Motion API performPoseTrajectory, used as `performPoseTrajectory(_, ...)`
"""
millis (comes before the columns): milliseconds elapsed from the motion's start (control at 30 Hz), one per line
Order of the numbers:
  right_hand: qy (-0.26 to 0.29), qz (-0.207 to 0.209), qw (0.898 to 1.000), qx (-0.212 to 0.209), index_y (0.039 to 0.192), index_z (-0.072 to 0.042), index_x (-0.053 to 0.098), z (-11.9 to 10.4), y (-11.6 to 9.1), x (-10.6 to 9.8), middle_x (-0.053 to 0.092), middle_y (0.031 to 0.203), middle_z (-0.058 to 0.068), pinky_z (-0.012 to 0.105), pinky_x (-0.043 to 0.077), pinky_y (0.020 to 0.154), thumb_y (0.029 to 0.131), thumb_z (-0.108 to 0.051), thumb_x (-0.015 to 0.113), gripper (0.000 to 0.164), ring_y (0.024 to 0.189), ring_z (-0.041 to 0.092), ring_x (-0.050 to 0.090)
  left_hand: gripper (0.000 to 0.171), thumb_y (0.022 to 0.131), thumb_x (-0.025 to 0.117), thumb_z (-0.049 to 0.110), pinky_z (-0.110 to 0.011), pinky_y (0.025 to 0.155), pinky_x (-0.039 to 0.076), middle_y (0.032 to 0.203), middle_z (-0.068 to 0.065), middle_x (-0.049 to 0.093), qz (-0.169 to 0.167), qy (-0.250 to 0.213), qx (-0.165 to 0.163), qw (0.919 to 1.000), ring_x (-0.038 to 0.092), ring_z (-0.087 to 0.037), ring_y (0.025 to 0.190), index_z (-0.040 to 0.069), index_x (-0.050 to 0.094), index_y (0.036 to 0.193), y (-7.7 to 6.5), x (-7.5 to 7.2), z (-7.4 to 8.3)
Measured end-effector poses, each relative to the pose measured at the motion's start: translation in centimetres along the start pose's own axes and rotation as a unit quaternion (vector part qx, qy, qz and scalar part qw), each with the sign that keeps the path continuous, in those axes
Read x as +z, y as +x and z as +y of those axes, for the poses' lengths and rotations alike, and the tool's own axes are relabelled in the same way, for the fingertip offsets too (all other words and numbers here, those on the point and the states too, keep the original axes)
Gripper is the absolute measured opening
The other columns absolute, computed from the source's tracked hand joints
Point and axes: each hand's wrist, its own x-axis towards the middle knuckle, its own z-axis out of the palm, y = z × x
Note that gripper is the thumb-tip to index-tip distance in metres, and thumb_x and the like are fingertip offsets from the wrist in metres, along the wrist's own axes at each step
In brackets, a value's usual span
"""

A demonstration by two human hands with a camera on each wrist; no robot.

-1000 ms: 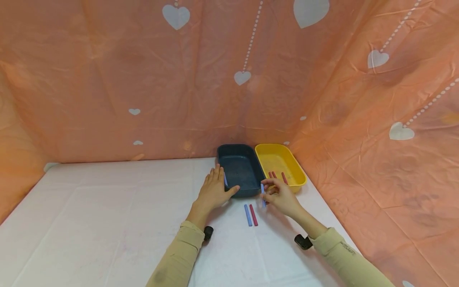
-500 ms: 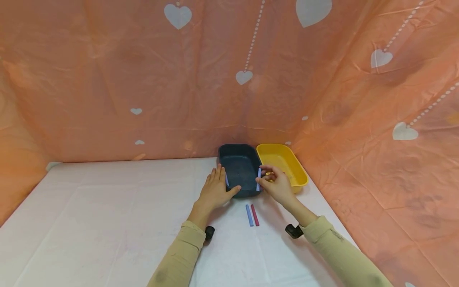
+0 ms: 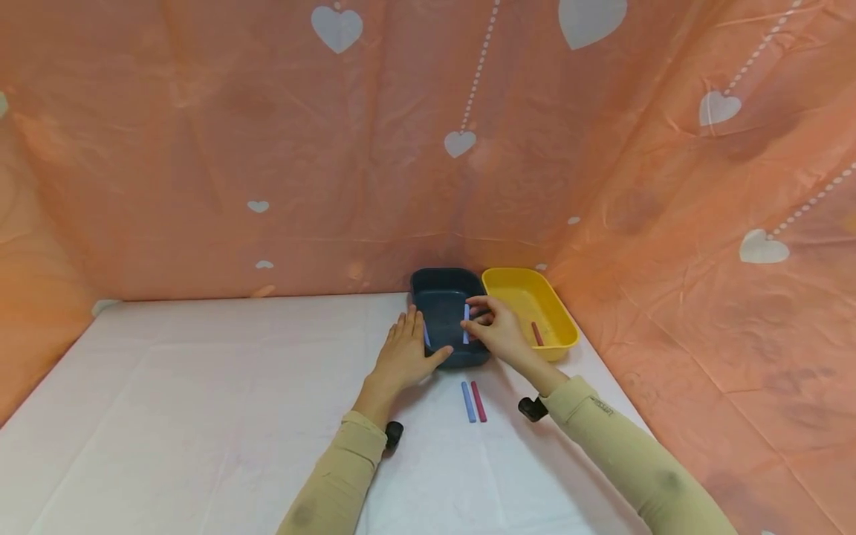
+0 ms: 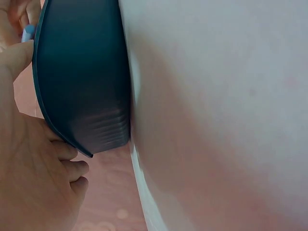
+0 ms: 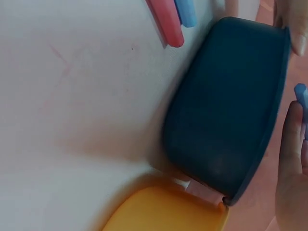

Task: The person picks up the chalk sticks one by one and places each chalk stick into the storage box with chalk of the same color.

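My right hand (image 3: 498, 327) pinches a blue chalk-like stick (image 3: 466, 325) upright over the dark blue tray (image 3: 449, 272). The same held stick (image 5: 301, 91) shows at the edge of the right wrist view. My left hand (image 3: 403, 357) rests on the tray's near left corner, thumb (image 4: 18, 58) at the near rim and the other fingers along the left rim. Another blue stick (image 3: 426, 334) lies inside the tray beside those fingers, partly covered. In front of the tray, a blue stick (image 3: 469, 402) and a red stick (image 3: 478, 402) lie side by side on the white cloth.
A yellow tray (image 3: 565, 319) stands against the dark blue one on its right. A red stick (image 3: 537, 334) shows inside it, and my right hand hides part of that tray. Orange sheeting with hearts (image 3: 334, 148) rises behind and to the right.
My right hand has carried the blue stick from the dark tray's near right corner leftward and farther in, over the tray's inside. My left hand stays on the rim.
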Motion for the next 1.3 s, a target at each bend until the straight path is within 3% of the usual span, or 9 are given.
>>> performPoseTrajectory(600,-0.070,-0.118,0.990,0.015,0.131,0.006,0.062,0.4,2.9,2.3,0.066,0.109,0.017,0.031,0.063,0.068,0.093,-0.001,0.075,0.041,0.074,0.020,0.074,0.100,0.101,0.054,0.063,-0.051,0.129,0.012,0.172,-0.022,0.008,0.003,-0.001,0.003,1.0000,0.011,-0.043,0.158,-0.007,0.017,0.163,0.1,0.2,0.0)
performPoseTrajectory(1000,-0.090,-0.130,0.985,0.071,0.127,0.003,0.065,1.7,5.0,3.5,0.067,0.102,0.013,0.031,0.062,0.067,0.091,-0.003,0.078,0.038,0.067,0.017,0.071,0.100,0.101,0.052,0.063,-0.051,0.129,0.012,0.172,-0.022,0.008,0.001,0.000,0.001,1.0000,0.010,-0.042,0.159,-0.006,0.016,0.163,0.0,-0.1,0.0)
performPoseTrajectory(1300,-0.102,-0.144,0.981,0.076,0.123,0.005,0.066,2.6,6.0,4.5,0.069,0.096,0.012,0.029,0.061,0.064,0.090,-0.001,0.078,0.035,0.064,0.013,0.068,0.099,0.102,0.050,0.065,-0.050,0.129,0.011,0.173,-0.021,0.006,-0.005,0.005,-0.001,1.0000,0.009,-0.040,0.159,-0.005,0.015,0.164,0.1,0.2,-0.2)
